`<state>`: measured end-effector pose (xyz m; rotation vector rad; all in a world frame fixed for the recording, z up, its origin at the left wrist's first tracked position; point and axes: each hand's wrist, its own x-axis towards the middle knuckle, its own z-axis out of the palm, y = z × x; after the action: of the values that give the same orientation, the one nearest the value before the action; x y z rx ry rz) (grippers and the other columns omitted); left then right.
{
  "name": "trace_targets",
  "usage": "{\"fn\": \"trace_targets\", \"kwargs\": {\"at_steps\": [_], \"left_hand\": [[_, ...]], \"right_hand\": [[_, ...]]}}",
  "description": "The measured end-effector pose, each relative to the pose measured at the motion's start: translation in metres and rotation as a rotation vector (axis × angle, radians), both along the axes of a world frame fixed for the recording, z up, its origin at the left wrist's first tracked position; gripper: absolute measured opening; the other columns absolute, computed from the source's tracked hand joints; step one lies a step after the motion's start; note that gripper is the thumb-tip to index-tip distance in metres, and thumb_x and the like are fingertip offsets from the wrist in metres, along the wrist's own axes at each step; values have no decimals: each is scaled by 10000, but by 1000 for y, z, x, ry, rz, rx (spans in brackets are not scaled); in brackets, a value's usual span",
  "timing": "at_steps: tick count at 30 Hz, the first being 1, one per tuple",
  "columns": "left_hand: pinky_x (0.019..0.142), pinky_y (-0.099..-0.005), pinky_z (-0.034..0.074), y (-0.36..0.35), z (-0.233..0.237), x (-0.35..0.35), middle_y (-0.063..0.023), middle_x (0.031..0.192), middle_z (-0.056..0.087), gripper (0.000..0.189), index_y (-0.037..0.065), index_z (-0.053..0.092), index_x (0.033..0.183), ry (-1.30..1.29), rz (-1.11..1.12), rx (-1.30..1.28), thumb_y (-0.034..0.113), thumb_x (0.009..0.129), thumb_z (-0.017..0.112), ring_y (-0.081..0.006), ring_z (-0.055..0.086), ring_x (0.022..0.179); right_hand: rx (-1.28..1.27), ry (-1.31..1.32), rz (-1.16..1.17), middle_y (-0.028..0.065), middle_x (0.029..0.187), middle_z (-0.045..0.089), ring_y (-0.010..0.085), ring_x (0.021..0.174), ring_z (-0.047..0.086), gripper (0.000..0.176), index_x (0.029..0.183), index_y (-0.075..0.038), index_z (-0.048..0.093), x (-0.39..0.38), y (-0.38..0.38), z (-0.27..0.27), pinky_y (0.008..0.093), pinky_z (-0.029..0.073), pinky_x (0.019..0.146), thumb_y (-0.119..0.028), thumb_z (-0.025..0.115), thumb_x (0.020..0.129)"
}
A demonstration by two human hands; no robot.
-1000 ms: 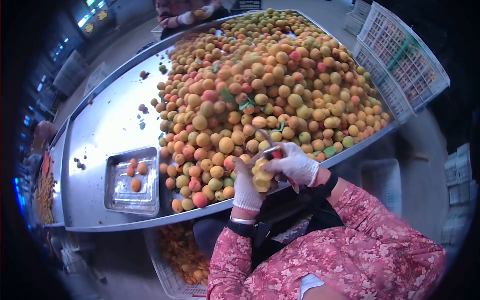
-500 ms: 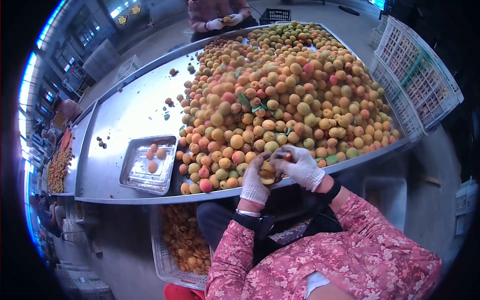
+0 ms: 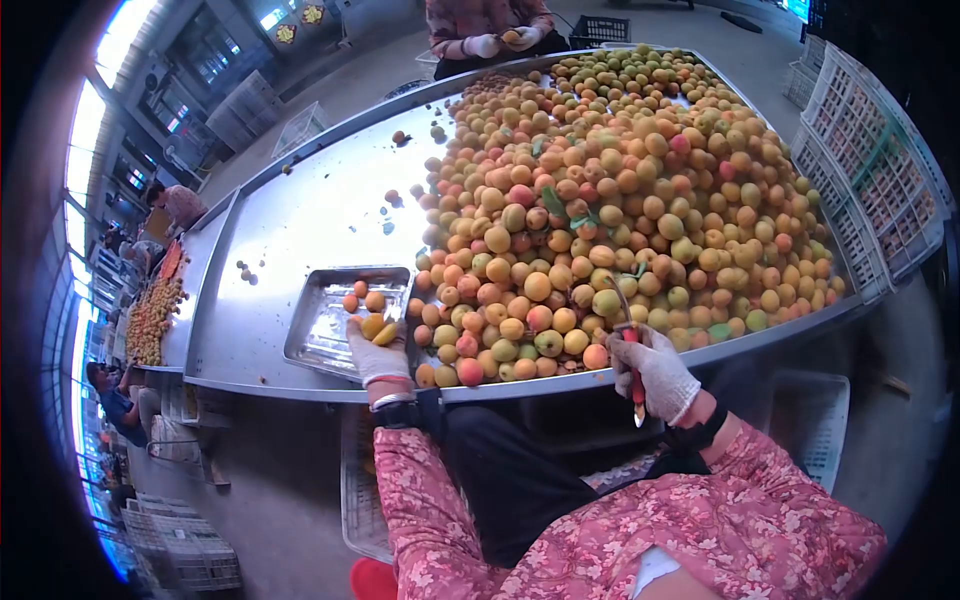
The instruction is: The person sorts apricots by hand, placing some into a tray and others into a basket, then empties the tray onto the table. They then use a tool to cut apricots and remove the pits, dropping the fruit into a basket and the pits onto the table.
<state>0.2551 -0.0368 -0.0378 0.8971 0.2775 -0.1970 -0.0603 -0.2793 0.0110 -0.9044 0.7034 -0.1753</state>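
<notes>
Steel table point(image 3: 300, 220), apricot heap point(image 3: 620, 200), tray point(image 3: 322, 342) at near edge. Left hand point(image 3: 378, 358) grips cut halves point(image 3: 378, 329) over tray's right rim: release well inside it. Right hand point(image 3: 660, 378) clasps knife point(image 3: 636, 395); point it away.

Orange-yellow apricots point(image 3: 600, 200), white gloves point(image 3: 655, 370) (pink floral sleeves point(image 3: 760, 510))
</notes>
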Motion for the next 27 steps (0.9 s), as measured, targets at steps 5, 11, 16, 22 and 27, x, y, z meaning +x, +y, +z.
{"fn": "trace_targets", "kwargs": {"at_steps": [5,11,16,22,27], "left_hand": [[860,-498,525,19,15,-5,-182,1371,361,411,99,420,1299,21,138,92,306,957,516,-349,442,1242],[718,-319,551,5,7,-78,-109,880,670,268,32,620,1096,-351,-282,651,178,875,661,-217,669,776],[642,-468,505,-21,3,-119,-165,786,664,327,67,646,804,-985,-504,1942,392,787,629,-348,653,713],[714,-457,493,-24,-3,-120,-145,864,659,317,98,633,986,-963,-486,1882,316,759,675,-330,654,813],[855,-404,520,-13,6,-132,-176,1062,615,412,30,556,1217,-856,-510,971,237,865,607,-280,645,937]], "right_hand": [[106,2,-65,5,672,532,107,461,484,234,1044,-56,554,-7,3,7,273,438,427,-282,541,983],[-107,-47,71,10,574,459,115,393,415,299,1045,-50,547,-20,8,4,248,344,388,-340,488,1008],[-364,160,167,-3,528,445,100,362,407,295,1053,-66,547,-23,16,31,246,280,314,-350,484,1003],[-612,-54,216,-24,535,458,67,393,413,290,996,-57,573,-35,2,24,218,295,343,-325,461,1012],[-736,-190,234,-70,602,475,33,468,429,251,1076,-25,575,-37,-22,88,196,314,407,-249,485,1011]]}}
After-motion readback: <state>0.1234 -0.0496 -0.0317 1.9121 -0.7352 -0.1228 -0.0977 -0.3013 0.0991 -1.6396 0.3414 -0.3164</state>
